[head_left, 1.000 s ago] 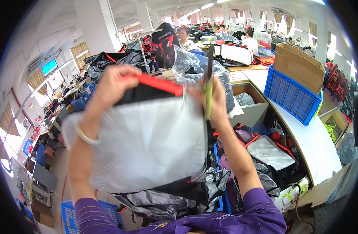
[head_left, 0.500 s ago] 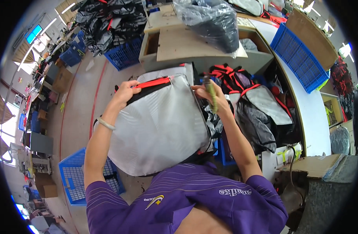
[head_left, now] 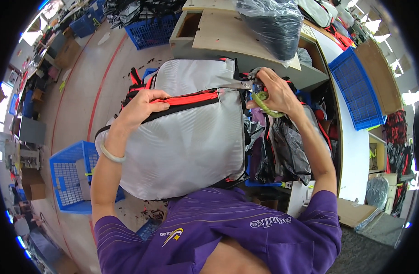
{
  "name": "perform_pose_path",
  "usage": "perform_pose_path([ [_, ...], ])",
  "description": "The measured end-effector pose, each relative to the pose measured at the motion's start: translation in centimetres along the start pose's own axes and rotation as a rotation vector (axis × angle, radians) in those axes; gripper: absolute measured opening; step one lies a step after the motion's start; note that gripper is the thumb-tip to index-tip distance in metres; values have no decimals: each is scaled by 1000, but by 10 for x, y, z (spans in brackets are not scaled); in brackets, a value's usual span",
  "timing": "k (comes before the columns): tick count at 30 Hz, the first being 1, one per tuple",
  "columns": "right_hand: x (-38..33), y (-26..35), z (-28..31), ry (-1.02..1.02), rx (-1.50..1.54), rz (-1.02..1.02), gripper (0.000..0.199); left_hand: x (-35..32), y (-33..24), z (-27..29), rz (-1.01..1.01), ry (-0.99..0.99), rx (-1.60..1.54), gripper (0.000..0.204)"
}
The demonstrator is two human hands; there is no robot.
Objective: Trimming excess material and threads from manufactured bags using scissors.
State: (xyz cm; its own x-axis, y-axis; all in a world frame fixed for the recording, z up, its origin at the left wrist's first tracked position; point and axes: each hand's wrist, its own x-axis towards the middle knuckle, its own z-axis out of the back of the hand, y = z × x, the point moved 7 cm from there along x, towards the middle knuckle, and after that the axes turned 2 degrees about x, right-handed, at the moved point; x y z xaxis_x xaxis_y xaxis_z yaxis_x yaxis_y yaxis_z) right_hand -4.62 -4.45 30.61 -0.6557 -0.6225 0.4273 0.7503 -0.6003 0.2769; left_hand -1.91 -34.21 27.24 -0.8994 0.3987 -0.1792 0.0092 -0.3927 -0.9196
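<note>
Pale concrete floor (head_left: 77, 86) with red lines, wooden workbench (head_left: 227, 34).

Scissor blades (head_left: 237, 85) partly behind right hand (head_left: 274, 93), grey bag's (head_left: 191, 141) underside hidden, left palm (head_left: 143, 106) unseen

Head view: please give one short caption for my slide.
Left hand grips a grey backpack at its red zipper; right hand holds green-handled scissors.

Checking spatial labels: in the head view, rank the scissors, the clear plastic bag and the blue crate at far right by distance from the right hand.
1. Scissors, in the right hand.
2. Plastic bag, on the table above.
3. Blue crate, far right.
</note>
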Motion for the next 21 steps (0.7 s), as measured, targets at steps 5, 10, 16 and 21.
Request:
perform_pose_path([
  [5, 26, 6, 4, 174, -111, 79, 63, 1, 11, 2, 75, 40, -151, 19],
  [10, 34, 2, 0, 255, -190, 146, 60, 5, 15, 0, 83, 52, -209, 21],
  [16, 45, 9, 3, 182, -214, 252, 56, 8, 28, 2, 96, 53, -287, 20],
  [21, 33, -23, -18, 358, -53, 124, 54, 16, 33, 1, 119, 52, -343, 21],
])
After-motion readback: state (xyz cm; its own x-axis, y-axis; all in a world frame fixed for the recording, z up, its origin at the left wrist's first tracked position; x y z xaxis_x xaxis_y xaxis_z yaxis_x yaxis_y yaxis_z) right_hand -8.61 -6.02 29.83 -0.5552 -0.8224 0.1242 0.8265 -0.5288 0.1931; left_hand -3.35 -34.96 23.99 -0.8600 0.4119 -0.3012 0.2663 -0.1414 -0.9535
